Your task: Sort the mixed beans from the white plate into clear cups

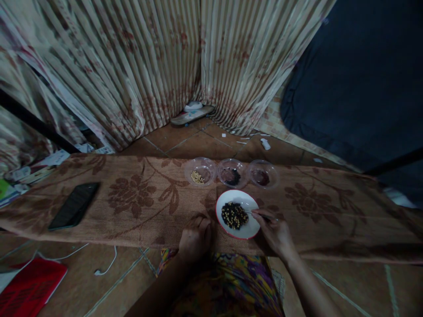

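Observation:
A white plate with a red rim (pixel 222 225) sits near the front edge of the cloth, holding a mixed heap of black and pale yellow beans (pixel 234 215). My right hand (pixel 276 233) is closed on slim tweezers (pixel 268 217), whose metal tips reach over the plate to the heap's right side. Left of the plate, my left hand (pixel 195 237) rests on the cloth with its fingers curled in, apparently around nothing. Behind the plate stand three clear plastic bowls: the left bowl (pixel 207 165) has pale beans, the middle bowl (pixel 228 167) black ones, the right bowl (pixel 272 169) dark reddish ones.
A brown floral cloth (pixel 158 224) covers the long low table. On its left lies a dark phone (pixel 75 206). Beyond are striped curtains (pixel 158 66) and a skateboard (pixel 193 115) on the tiled floor. A white earphone cable (pixel 110 262) and red bag (pixel 31 288) lie lower left.

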Action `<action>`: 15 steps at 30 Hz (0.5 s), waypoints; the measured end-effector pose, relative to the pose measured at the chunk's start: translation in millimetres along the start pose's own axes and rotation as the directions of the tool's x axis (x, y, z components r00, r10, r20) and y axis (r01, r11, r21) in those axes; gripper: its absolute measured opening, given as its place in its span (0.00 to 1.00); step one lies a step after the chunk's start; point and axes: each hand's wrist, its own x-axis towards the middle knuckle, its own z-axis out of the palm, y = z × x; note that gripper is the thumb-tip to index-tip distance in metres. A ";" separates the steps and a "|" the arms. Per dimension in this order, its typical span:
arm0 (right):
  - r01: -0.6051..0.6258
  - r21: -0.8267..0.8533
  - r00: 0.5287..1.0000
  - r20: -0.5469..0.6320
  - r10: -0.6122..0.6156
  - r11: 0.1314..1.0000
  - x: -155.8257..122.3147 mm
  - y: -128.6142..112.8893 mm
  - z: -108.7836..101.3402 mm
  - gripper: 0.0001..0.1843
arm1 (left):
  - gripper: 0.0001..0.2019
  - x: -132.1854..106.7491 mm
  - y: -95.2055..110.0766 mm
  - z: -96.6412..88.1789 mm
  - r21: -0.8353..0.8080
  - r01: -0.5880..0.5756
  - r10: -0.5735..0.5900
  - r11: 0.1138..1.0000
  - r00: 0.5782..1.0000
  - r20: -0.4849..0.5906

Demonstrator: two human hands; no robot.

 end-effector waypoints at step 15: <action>0.002 -0.007 1.000 -0.019 -0.002 1.000 -0.7 -2.6 -0.9 0.18 | 0.09 0.7 2.4 -3.2 0.003 0.017 -0.017 1.000 1.000 0.021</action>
